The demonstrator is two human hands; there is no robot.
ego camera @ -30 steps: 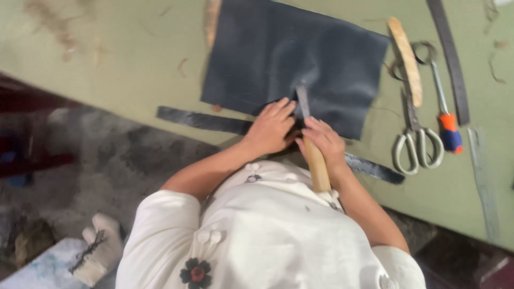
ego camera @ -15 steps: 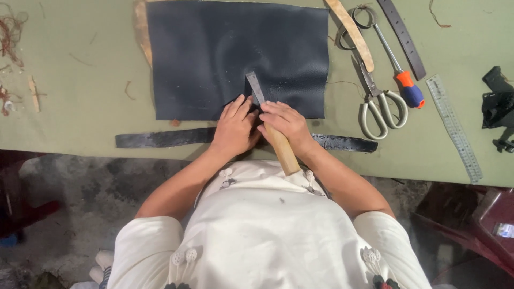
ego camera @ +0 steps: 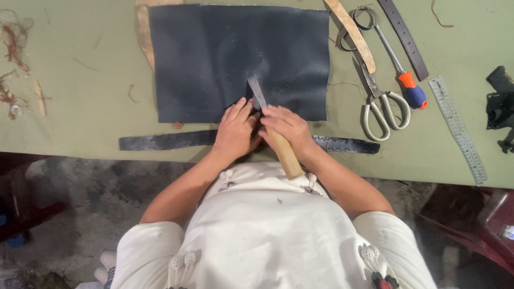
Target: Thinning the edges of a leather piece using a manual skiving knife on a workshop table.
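Observation:
A dark blue-black leather sheet [ego camera: 225, 59] lies flat on the green table [ego camera: 80, 118]. My right hand [ego camera: 289, 128] grips a knife with a wooden handle [ego camera: 284, 152]; its flat metal blade [ego camera: 257, 92] rests on the leather near the sheet's lower edge. My left hand [ego camera: 235, 131] presses on the leather just left of the blade, fingers together. A narrow dark leather strip [ego camera: 166, 141] lies along the table's near edge, passing under both hands.
To the right lie large scissors [ego camera: 380, 101], an orange-and-blue-handled tool [ego camera: 409, 88], a wooden stick [ego camera: 350, 32], a dark strap [ego camera: 404, 37], a metal ruler [ego camera: 458, 128] and a black object [ego camera: 500, 104]. Thread scraps [ego camera: 13, 64] sit far left.
The view has swung and straightened, so the table now lies level. Both hands stay at the leather's lower edge with the knife blade on the sheet.

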